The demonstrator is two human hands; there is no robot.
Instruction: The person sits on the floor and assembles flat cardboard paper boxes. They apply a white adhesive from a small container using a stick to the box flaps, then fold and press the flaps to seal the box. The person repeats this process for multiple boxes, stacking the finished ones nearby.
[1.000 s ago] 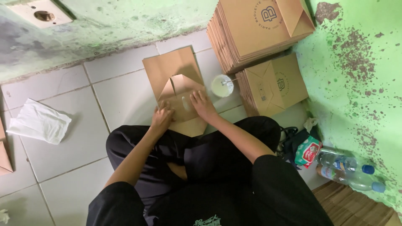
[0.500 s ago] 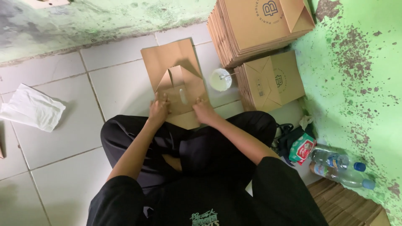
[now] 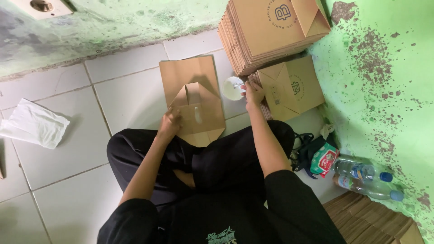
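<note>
Since the earlier frame, our right hand [image 3: 254,92] has left the flat brown paper bag [image 3: 194,106] and gone out to the small white cup [image 3: 233,87] just beside it, where the fingers close lightly on the rim. Our left hand [image 3: 170,123] lies on the lower left part of the bag, fingers spread flat and gripping nothing, pinning it to the white tiled floor [image 3: 72,149] just in front of our crossed legs.

As we judge it, the bag's bottom is partly formed: its flaps are opened into a diamond shape, with the lower point folded up, yet nothing shows them fastened down (what the cup holds cannot be made out). The upper flap is not yet folded over.

Around us: a tall stack of finished bags [image 3: 271,31] against the green wall [image 3: 384,90], a lower pile of bags [image 3: 289,88] touching our right hand's reach, a crumpled white cloth [image 3: 34,124] well apart at left, two plastic bottles [image 3: 366,180] at right. Nothing lies between hands and bag.
</note>
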